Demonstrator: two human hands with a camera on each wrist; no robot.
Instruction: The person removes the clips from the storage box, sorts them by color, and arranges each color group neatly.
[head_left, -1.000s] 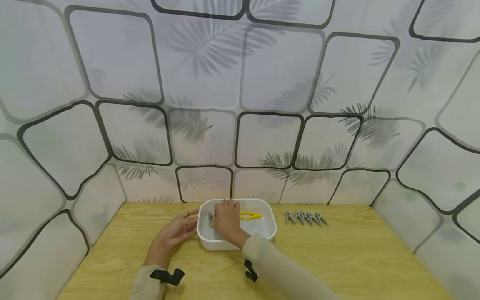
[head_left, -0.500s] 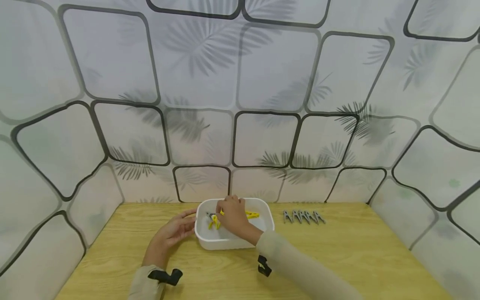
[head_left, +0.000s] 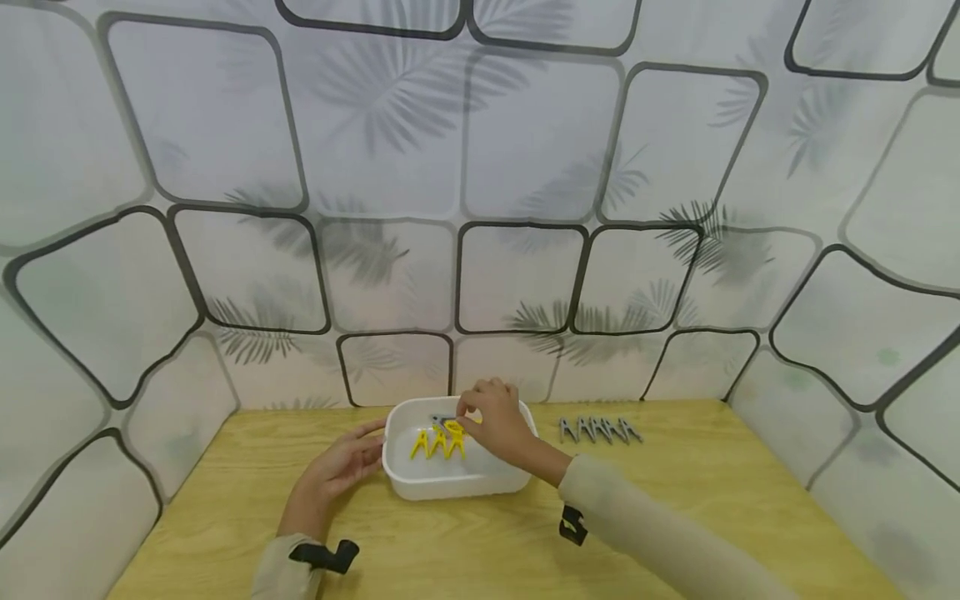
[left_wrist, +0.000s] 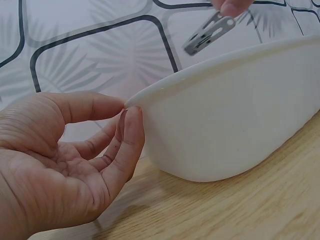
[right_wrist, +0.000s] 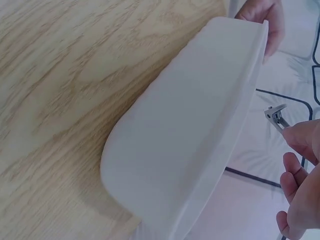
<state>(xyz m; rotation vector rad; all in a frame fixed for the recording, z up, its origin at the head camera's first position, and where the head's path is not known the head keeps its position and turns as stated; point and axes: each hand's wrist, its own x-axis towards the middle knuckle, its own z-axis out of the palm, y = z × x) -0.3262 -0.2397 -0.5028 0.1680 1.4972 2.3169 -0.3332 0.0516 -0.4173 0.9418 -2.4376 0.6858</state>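
A white plastic tub (head_left: 450,483) stands on the table. At its left end my left hand (head_left: 345,458) holds the rim, thumb and fingertips meeting at the edge in the left wrist view. My right hand (head_left: 498,421) is over the tub's right half and pinches a grey clothespin (left_wrist: 210,34) by one end, above the rim; the right wrist view shows the clothespin (right_wrist: 276,116) beyond the fingertips. Several yellow clothespins (head_left: 438,444) lie in the tub, some side by side in a row. Part of the tub's right inside is hidden behind the right hand.
To the right of the tub, several grey clothespins (head_left: 600,429) lie in a row on the wooden table (head_left: 675,508). A patterned cloth wall (head_left: 525,275) rises along the table's back edge and both sides.
My right hand has moved right and lifted from the tub's left part, exposing the yellow clothespins, and now shows a grey clothespin. My left hand stays at the rim. The view has shifted slightly.
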